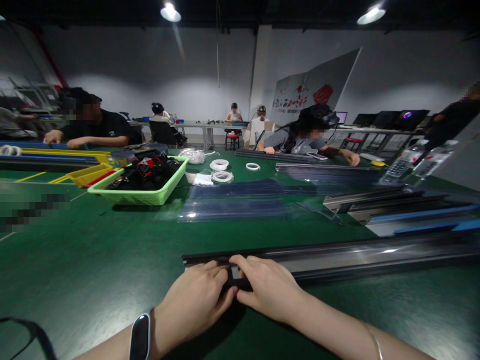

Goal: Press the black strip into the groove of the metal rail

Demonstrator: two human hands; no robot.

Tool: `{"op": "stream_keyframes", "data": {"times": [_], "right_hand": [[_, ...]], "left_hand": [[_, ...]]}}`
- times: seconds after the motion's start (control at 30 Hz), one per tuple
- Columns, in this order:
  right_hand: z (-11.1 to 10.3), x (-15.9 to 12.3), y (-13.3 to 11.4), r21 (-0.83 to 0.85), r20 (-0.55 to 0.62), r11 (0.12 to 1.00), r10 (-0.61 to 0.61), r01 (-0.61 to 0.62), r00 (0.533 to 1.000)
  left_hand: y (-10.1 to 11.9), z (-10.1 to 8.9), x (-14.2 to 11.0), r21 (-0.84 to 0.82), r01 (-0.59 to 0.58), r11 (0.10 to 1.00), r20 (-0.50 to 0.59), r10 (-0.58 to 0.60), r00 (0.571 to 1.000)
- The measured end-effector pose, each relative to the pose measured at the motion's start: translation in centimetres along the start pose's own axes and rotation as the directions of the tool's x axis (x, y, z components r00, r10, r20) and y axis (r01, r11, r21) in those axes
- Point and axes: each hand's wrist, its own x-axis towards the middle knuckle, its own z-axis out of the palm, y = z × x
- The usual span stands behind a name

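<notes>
A long dark channel-shaped profile (337, 257) lies across the front of the green table, with a shiny grey inner face and black edges. My left hand (198, 297) is closed around its left end, fingers over the top and thumb at the near edge. Close beside it, my right hand (268, 285) grips the same profile, its fingers bent over the channel and its thumb on the near black edge. The two thumbs almost meet. Whether a smaller part sits under the fingers is hidden.
Clear plastic sheets (236, 207) lie beyond the profile. A green basket (157, 196) of black and red items stands back left, near white tape rolls (219, 165). More profiles (405, 205) and water bottles (403, 162) are at right. Co-workers sit across the table.
</notes>
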Motion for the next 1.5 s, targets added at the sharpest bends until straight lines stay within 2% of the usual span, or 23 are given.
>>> {"op": "stream_keyframes", "data": {"times": [0.63,1.0,1.5], "right_hand": [[0.36,-0.03,0.15,-0.098,0.001,0.994,-0.039,0.039,0.999],[0.73,0.09,-0.08,-0.215,-0.053,0.977,-0.002,-0.009,0.999],[0.49,-0.05,-0.1,-0.157,-0.037,0.987,0.024,-0.029,0.999]], "left_hand": [[0.13,-0.54,-0.04,-0.02,0.011,1.0,0.046,-0.01,0.999],[0.19,-0.52,-0.01,-0.014,0.027,1.0,0.056,-0.026,0.998],[0.05,-0.46,0.01,-0.012,0.022,1.0,0.065,-0.021,0.998]]}}
